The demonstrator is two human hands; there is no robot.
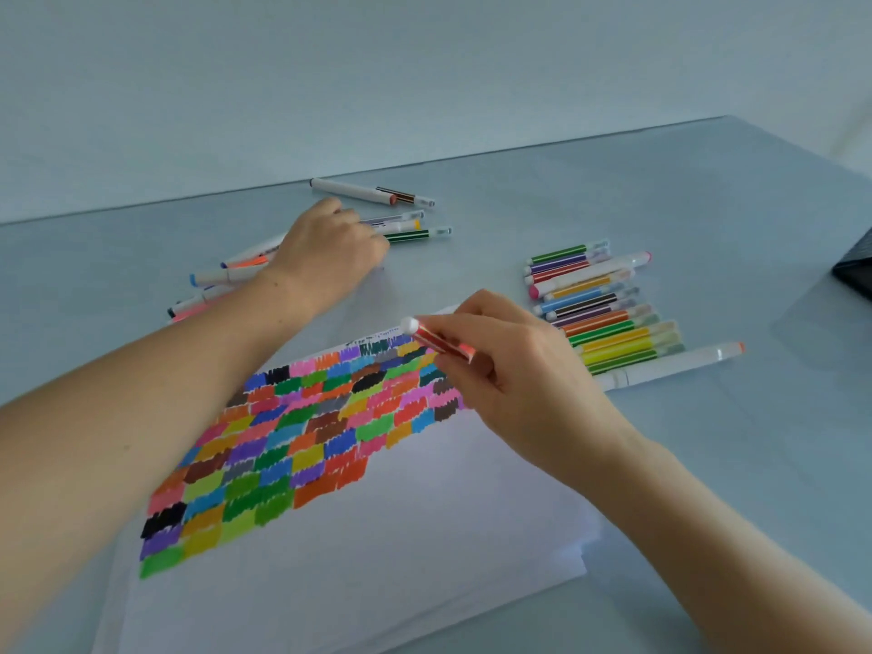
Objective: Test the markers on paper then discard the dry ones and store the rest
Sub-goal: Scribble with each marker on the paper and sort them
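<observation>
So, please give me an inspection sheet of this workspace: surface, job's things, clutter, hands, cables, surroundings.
Surface: pale blue-grey table.
Job's things: white paper bearing rows of colour swatches; red striped marker held over its far edge; neat row of markers to its right; scattered markers at the far left.
Clutter: dark object at the right edge, cut off by the frame.
Hands: right hand pinches the red striped marker; left hand rests among the scattered markers, grip hidden.
Cables: nothing seen.
Surroundings: plain pale wall behind the table.

A pale blue-grey table point(660, 191) meets a plain pale wall point(330, 77); soft, even light.
</observation>
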